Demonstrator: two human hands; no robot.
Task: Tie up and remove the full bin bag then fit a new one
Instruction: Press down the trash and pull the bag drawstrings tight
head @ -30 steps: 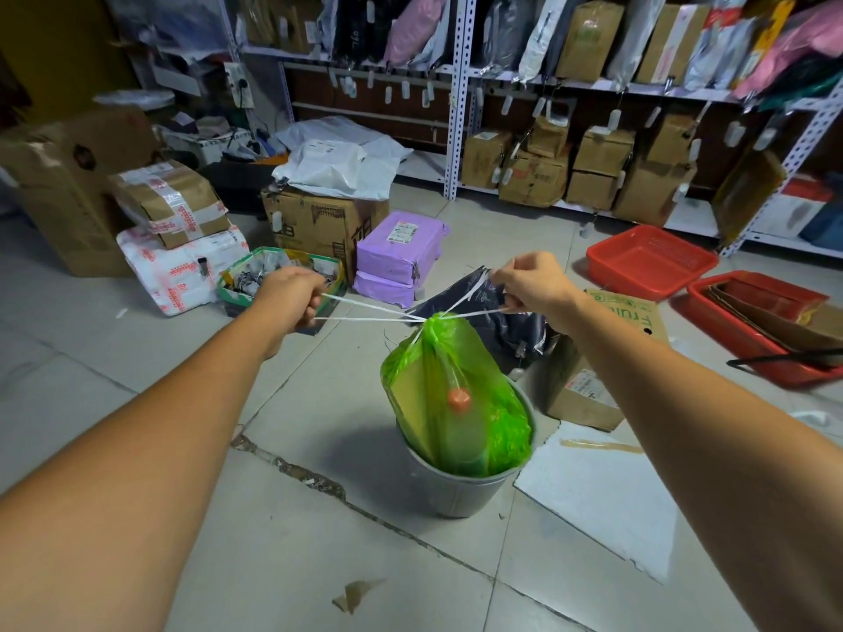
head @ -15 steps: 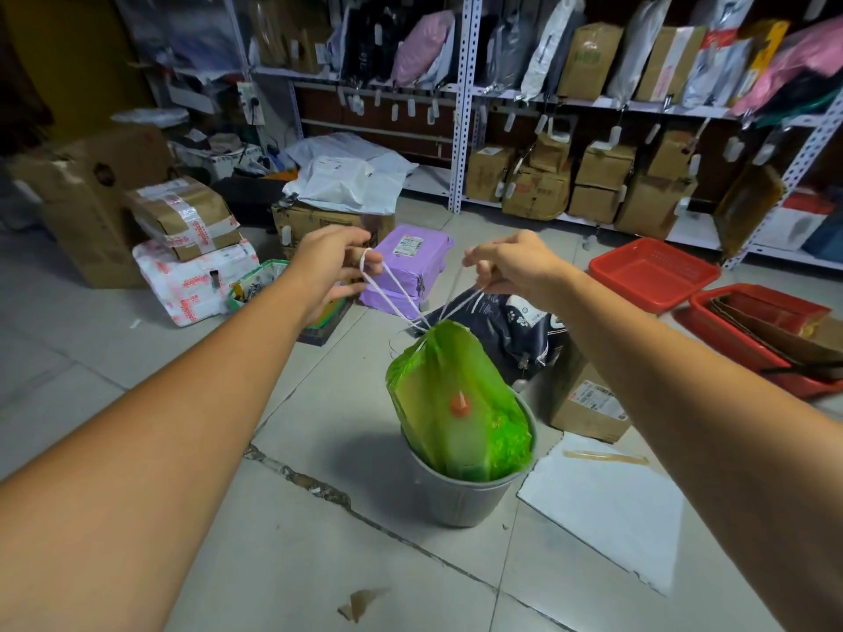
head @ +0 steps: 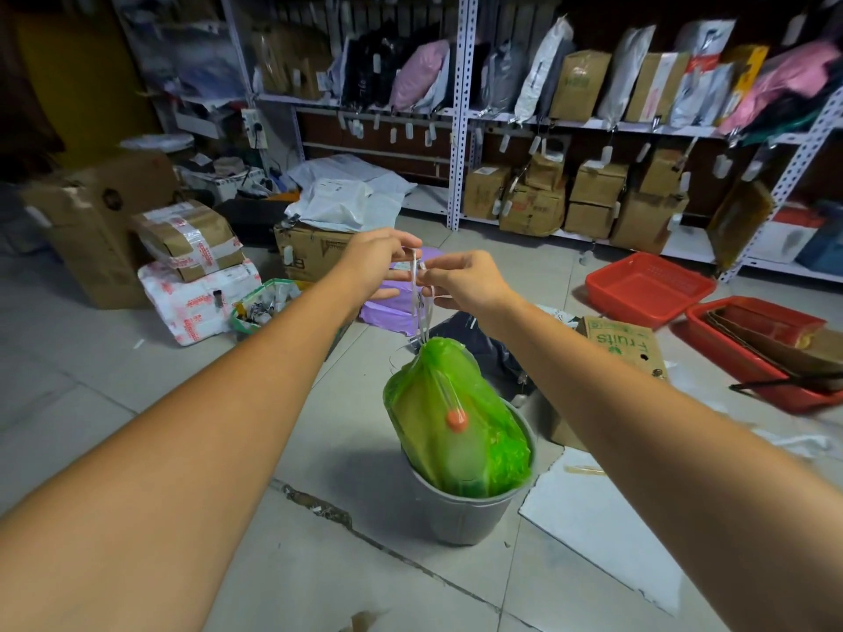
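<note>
A full green bin bag [head: 456,417] stands upright in a grey bin [head: 460,517] on the tiled floor, its top gathered shut and a small orange object showing through the plastic. White drawstrings [head: 422,312] rise from the bag's neck. My left hand [head: 381,262] and my right hand [head: 460,282] meet close together above the bag, each pinching the drawstrings, fingertips nearly touching. The bag's lower part is hidden inside the bin.
A purple parcel [head: 401,307] and a dark bag [head: 483,344] lie just behind the bin. A cardboard "fruits" box [head: 620,344] and a white sheet [head: 597,517] sit to the right, red trays [head: 647,285] farther right. Boxes, a green basket [head: 264,303] and shelving stand left and behind.
My hands, earlier spread wide pulling the drawstrings sideways, have come together and risen above the bag. The strings now run nearly straight up from the neck.
</note>
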